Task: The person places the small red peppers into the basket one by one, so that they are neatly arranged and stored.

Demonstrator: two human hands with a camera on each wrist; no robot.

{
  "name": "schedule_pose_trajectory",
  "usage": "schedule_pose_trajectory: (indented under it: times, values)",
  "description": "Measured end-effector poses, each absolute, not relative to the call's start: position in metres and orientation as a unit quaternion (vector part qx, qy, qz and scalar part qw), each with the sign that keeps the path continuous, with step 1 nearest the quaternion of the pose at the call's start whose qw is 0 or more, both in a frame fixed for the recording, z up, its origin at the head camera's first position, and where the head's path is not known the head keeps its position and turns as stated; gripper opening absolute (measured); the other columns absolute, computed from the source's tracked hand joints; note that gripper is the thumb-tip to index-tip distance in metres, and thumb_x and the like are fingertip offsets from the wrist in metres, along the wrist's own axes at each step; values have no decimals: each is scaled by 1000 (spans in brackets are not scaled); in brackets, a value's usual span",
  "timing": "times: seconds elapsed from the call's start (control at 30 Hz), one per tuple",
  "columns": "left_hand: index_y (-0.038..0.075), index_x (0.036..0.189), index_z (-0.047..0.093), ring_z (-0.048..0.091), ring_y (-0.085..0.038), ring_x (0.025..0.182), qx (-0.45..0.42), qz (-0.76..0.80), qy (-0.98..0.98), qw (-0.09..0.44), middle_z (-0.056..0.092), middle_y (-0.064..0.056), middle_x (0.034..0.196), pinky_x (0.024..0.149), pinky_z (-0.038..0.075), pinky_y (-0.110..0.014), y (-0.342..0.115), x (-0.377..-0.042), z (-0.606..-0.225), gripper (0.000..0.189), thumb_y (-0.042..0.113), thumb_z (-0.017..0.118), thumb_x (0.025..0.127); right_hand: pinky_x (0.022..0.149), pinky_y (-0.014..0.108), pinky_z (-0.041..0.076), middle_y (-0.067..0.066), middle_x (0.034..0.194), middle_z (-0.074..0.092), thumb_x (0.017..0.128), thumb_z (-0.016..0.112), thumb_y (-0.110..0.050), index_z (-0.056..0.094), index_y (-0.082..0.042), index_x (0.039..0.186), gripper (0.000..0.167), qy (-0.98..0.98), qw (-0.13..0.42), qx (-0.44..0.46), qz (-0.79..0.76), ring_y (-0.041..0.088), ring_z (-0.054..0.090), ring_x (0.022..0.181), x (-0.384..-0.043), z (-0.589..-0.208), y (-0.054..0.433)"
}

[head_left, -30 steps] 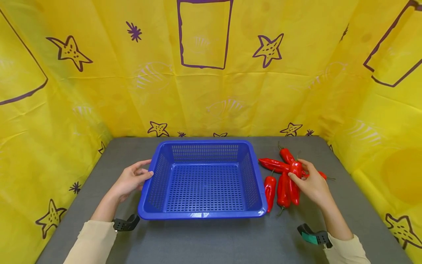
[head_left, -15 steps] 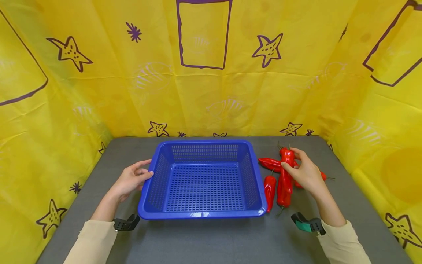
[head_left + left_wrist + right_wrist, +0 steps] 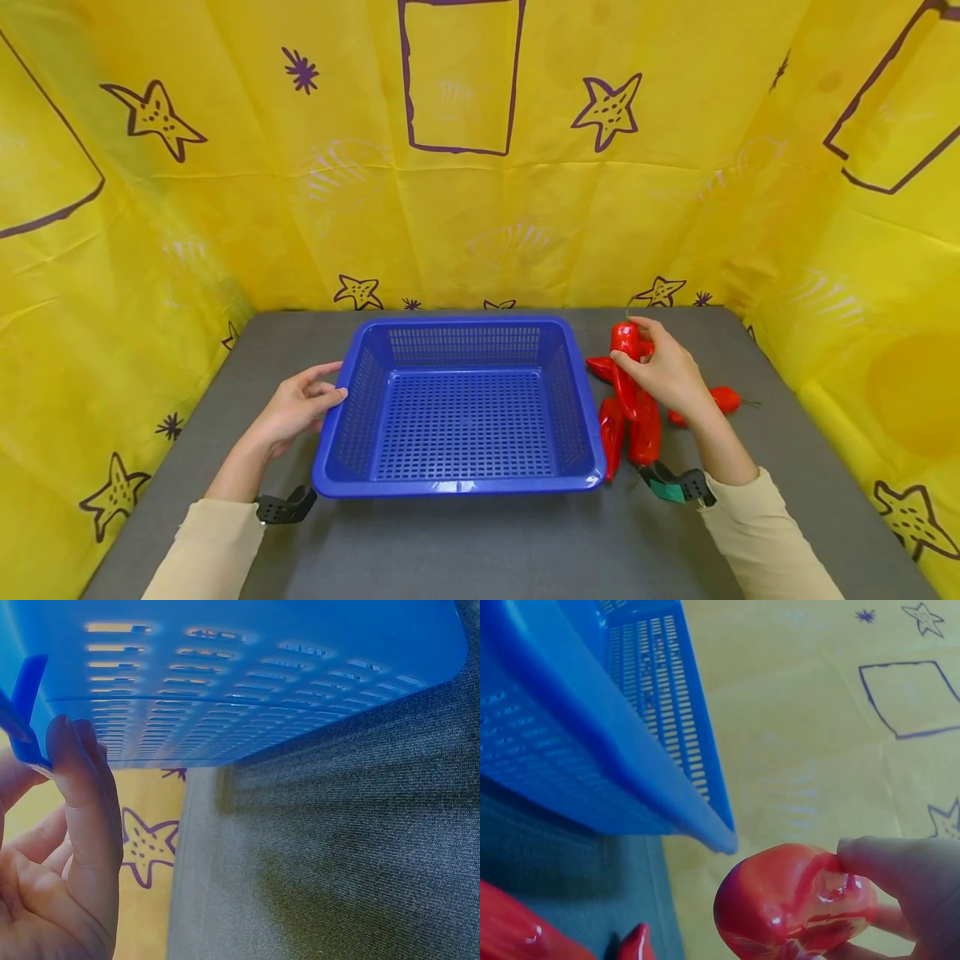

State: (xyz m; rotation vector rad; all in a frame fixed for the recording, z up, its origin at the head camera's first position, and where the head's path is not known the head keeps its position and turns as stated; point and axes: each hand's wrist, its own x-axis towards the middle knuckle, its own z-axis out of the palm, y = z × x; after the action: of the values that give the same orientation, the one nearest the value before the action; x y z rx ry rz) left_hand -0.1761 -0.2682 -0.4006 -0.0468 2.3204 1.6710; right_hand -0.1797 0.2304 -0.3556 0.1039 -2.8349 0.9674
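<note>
A blue plastic basket (image 3: pixel 461 486) with slotted walls stands in the middle of the table in the head view. At its left side my left hand (image 3: pixel 296 408) holds the rim, with fingertips against the outer wall (image 3: pixel 202 682) in the left wrist view. To the right of the basket, my right hand (image 3: pixel 667 367) pinches a glossy red pepper (image 3: pixel 624 340) between thumb and fingers near its stem end. This pepper hangs above other peppers, its tip pointing down. In the right wrist view the held pepper (image 3: pixel 780 900) is off the table, close to the basket's corner.
Several red peppers lie right of the basket: one beside its wall (image 3: pixel 611 437), one pepper (image 3: pixel 645 433) next to that, and one pepper (image 3: pixel 724 400) farther right. Yellow patterned cloth (image 3: pixel 465 233) encloses the grey table (image 3: pixel 450 550) at the back and sides.
My right hand has lifted one pepper from the pile and carried it left and away from me, towards the basket. The left hand stays on the rim.
</note>
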Motion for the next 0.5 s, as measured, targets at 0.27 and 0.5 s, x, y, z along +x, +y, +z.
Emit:
schedule_pose_trajectory:
  times: [0.27,0.5]
  values:
    - [9,143,28,65,-22,75,-20,578,804,139,63,-13,94,66,57,-42,-269,-176,-401,66,24,62,88,68,39,52,20,125,52,85,63,-30,36,-7,137,63,-942,61,53,326,30,60,89,-191,-353,207]
    - [10,143,29,65,-23,75,-25,574,806,140,63,-12,94,66,56,-42,-268,-178,-403,66,26,63,88,65,36,54,20,127,51,85,64,-30,35,-6,139,66,-939,40,68,334,31,63,89,-198,-353,186]
